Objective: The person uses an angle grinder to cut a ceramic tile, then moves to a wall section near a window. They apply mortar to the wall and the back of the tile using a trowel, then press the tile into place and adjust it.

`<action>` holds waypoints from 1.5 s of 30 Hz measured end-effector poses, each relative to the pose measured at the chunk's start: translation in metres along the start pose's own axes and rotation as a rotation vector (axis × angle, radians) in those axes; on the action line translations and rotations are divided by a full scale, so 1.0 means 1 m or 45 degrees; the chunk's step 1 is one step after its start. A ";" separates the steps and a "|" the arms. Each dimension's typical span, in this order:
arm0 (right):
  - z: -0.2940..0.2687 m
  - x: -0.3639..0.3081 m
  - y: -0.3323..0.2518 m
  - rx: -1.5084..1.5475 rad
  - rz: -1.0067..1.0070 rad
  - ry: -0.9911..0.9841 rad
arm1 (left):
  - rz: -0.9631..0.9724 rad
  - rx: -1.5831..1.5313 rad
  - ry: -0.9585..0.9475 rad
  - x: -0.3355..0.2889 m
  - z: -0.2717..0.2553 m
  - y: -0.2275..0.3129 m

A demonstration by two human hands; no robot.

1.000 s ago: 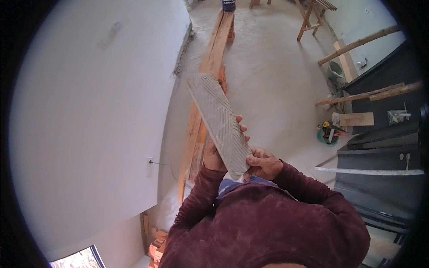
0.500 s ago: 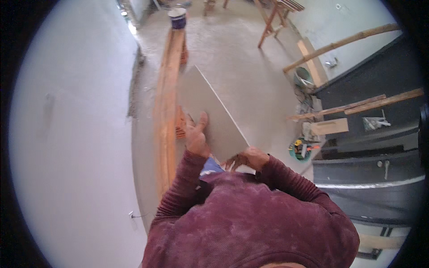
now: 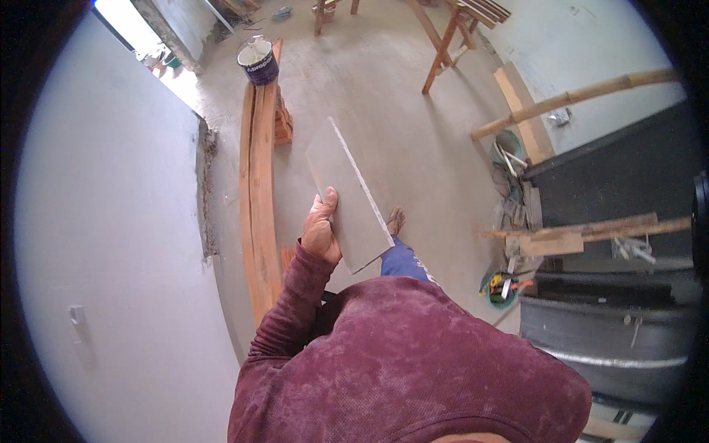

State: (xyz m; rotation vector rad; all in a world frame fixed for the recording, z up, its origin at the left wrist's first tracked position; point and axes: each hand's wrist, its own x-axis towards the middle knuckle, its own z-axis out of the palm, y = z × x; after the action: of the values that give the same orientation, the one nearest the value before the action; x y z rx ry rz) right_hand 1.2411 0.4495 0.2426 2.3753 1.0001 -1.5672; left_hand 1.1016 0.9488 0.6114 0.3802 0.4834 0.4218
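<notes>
My left hand (image 3: 321, 230) grips the left edge of a flat, grey rectangular board (image 3: 353, 203). Its thumb lies over the top face and the other fingers are mostly hidden. The board has a rough white right edge and is held tilted above the floor, in front of my body; what material it is I cannot tell. No part of my right hand is in view. Below the board, my blue-trousered leg (image 3: 410, 262) and a sandalled foot (image 3: 397, 219) show.
To the left runs a wooden plank bench (image 3: 260, 184) on orange bricks (image 3: 283, 122), with a paint bucket (image 3: 258, 63) at its far end. A pale wall (image 3: 125, 221) stands beyond it. At right are a green tool bucket (image 3: 498, 289), wooden poles (image 3: 576, 103) and a wooden trestle (image 3: 442, 55).
My right hand has left the board's near corner and gone out of view. The left hand still holds the board. The view has shifted, and my foot now shows in stride.
</notes>
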 end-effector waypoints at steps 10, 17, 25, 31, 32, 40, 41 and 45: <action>-0.441 0.176 0.002 0.388 0.103 0.636 | 0.381 0.471 0.344 0.221 0.133 0.059; -0.724 0.259 -0.119 1.098 -0.188 0.632 | 0.688 0.429 0.455 0.362 0.126 0.119; -0.885 0.257 -0.334 1.029 -0.740 0.484 | 0.837 0.518 0.508 0.549 0.129 0.241; -1.069 0.228 -0.525 0.424 -1.236 0.761 | 0.922 0.617 0.476 0.675 0.162 0.324; -1.086 0.247 -0.537 0.358 -1.274 0.739 | 0.904 0.609 0.475 0.694 0.161 0.334; -1.247 0.459 -0.542 -0.023 -1.192 0.886 | 1.007 0.457 0.746 0.833 0.138 0.421; -1.276 0.475 -0.552 0.052 -1.160 0.733 | 1.080 0.465 0.816 0.855 0.142 0.438; -1.338 0.470 -0.635 0.278 -1.359 0.319 | 1.210 0.458 0.946 0.906 0.156 0.487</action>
State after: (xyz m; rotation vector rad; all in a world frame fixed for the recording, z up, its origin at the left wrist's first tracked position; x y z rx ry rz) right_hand 2.0191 1.7451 0.6033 2.2911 2.5555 -1.6651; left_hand 1.7660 1.7489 0.6257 0.8058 1.1056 1.4338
